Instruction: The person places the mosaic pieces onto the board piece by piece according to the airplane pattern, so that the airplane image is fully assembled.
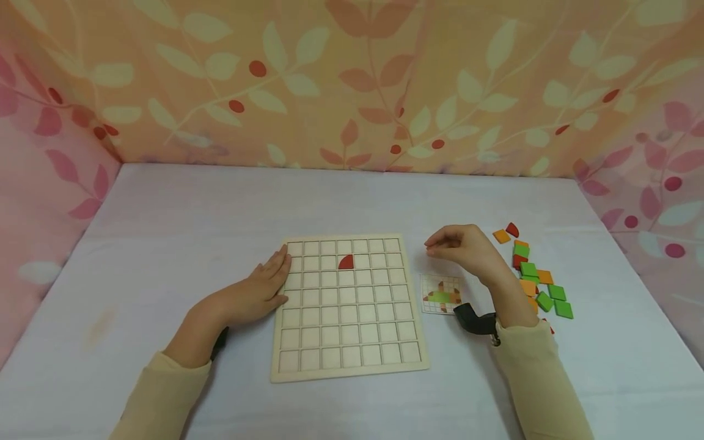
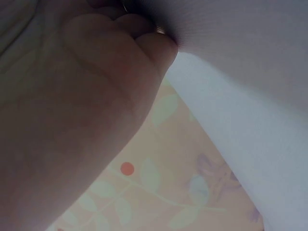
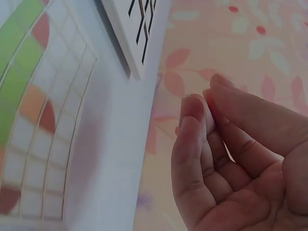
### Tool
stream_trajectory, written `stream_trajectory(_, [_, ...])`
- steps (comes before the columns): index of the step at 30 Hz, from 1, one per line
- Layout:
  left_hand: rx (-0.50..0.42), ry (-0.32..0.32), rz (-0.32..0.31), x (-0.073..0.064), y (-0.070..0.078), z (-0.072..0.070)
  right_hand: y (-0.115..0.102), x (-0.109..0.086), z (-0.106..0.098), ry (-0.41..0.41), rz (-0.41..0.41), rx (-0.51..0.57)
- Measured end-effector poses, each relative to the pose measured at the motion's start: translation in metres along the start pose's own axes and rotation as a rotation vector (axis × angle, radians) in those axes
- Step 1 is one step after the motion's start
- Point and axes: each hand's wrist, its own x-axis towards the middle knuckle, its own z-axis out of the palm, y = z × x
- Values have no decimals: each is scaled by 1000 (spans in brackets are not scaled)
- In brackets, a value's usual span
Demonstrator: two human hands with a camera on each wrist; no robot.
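A square wooden grid board (image 1: 418, 330) lies on the white-covered table with one red quarter-circle piece (image 1: 346, 262) in an upper cell. My left hand (image 1: 258, 287) rests along the board's left edge, fingers extended, fingertips on the rim. To the right of the board hovers my right hand (image 1: 464, 247), thumb and fingers loosely bent toward each other. No piece shows between the fingertips in the right wrist view. Below that hand lies a small pattern card (image 1: 442, 294), printed with green, orange and red shapes on a grid. The left wrist view shows mostly the palm (image 2: 96, 96).
Loose green, orange and red pieces (image 1: 544, 300) are scattered at the right, partly hidden behind the right forearm. A black wrist mount (image 1: 474, 319) overlaps the card's corner in the head view. Patterned cloth (image 1: 352, 85) stands at the back and on both sides.
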Motion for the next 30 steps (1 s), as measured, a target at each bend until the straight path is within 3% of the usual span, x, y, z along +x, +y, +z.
stream_trajectory(11, [-19,14,-1,-1,-2,2,24,-7,-31,104,44,91])
stream_trajectory(18, [-17,12,2,0,1,-1,51,-9,-59,234,159,58])
stream_trajectory(23, [-13,13,5,1,1,-2,67,-2,-74,312,227,89])
stream_trajectory(30, [-19,13,6,1,0,-1,78,5,-90,278,321,28])
